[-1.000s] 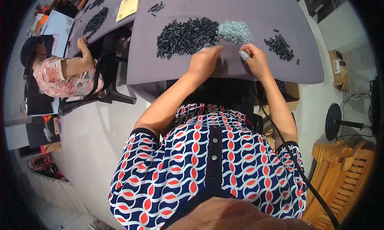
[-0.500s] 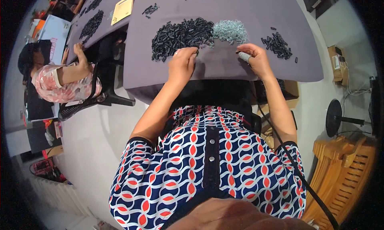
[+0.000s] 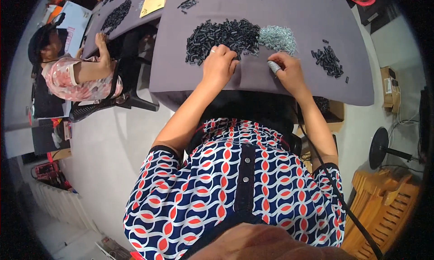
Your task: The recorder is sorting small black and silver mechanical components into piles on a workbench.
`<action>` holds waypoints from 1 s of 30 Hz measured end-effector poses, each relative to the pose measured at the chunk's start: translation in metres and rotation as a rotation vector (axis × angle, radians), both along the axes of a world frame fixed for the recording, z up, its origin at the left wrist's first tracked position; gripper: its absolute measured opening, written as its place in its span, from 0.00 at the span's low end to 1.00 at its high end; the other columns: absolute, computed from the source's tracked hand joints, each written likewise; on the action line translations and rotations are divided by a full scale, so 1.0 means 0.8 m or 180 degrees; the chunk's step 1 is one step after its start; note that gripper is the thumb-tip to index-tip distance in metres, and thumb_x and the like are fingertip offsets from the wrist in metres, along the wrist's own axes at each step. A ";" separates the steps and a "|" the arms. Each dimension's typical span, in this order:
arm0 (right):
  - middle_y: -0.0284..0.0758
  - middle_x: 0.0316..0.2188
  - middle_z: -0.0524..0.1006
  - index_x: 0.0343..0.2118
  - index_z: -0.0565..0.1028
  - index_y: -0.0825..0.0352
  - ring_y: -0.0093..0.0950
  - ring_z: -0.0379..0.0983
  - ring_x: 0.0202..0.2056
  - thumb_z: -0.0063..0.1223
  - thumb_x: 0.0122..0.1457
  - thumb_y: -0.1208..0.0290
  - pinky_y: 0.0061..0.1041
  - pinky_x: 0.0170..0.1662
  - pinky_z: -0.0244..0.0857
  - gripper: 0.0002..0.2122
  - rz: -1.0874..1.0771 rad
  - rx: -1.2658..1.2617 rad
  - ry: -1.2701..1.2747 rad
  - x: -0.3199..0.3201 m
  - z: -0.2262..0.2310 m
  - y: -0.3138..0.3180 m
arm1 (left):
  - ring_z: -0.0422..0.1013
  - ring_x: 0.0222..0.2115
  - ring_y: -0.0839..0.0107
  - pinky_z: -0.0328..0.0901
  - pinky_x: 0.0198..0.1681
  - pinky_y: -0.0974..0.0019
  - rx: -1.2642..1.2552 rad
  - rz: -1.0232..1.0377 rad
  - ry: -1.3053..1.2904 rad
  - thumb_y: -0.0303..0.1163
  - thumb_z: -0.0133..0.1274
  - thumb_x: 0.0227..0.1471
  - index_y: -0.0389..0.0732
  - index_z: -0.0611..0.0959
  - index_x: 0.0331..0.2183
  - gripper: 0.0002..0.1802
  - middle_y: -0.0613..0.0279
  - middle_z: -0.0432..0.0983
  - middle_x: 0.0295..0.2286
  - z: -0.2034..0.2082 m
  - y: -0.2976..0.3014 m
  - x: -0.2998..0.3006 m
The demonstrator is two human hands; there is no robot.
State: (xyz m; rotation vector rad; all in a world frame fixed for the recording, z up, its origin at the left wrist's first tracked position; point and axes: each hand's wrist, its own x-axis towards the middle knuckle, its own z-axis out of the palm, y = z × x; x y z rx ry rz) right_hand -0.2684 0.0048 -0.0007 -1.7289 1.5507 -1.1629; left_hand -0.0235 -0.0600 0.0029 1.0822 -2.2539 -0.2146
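Observation:
My left hand (image 3: 220, 66) is at the near edge of a large heap of small black tube-like pieces (image 3: 217, 36). Its fingers curl down with the thumb beside them, and whatever they hold is hidden. To the right, my right hand (image 3: 289, 72) is just below a heap of small shiny silvery-clear pieces (image 3: 278, 38). Its fingers are bent together; one digit has a grey-white wrap (image 3: 273, 67). I cannot make out anything between those fingertips. A smaller group of black pieces (image 3: 328, 61) lies right of this hand.
The pieces lie on a grey-purple cloth-covered table (image 3: 266, 84). More black pieces (image 3: 187, 4) and a yellow booklet (image 3: 154, 0) are farther off. At left a person (image 3: 83, 77) sits on a black chair (image 3: 135, 102). A wooden bench (image 3: 384, 210) stands at right; a dark cable (image 3: 325, 167) crosses my right side.
The whole view has shifted, with the table appearing farther right. My left hand has moved slightly up onto the black heap's edge. The dark bit at my right fingertips no longer shows.

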 end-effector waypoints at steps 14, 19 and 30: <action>0.34 0.30 0.74 0.37 0.76 0.70 0.24 0.72 0.31 0.56 0.54 0.82 0.21 0.36 0.66 0.08 -0.0160 -0.0384 0.0322 0.004 -0.011 0.005 | 0.69 0.36 0.54 0.67 0.39 0.55 -0.0172 -0.0118 0.0003 0.24 0.60 0.43 0.42 0.83 0.33 0.09 0.58 0.73 0.32 0.003 -0.010 0.002; 0.34 0.30 0.75 0.37 0.76 0.69 0.25 0.74 0.33 0.55 0.53 0.82 0.22 0.38 0.68 0.08 -0.0193 -0.0424 0.0173 0.006 -0.009 0.005 | 0.69 0.38 0.53 0.67 0.41 0.54 -0.0339 0.0009 0.0176 0.28 0.60 0.45 0.41 0.82 0.36 0.12 0.57 0.74 0.35 0.009 -0.036 -0.020; 0.39 0.31 0.76 0.36 0.75 0.67 0.36 0.76 0.33 0.56 0.49 0.82 0.30 0.39 0.69 0.10 -0.0183 -0.0394 0.0132 0.004 -0.012 0.007 | 0.72 0.37 0.52 0.68 0.41 0.54 0.0061 -0.0070 -0.0632 0.29 0.58 0.49 0.41 0.83 0.33 0.06 0.55 0.76 0.32 0.006 -0.050 -0.021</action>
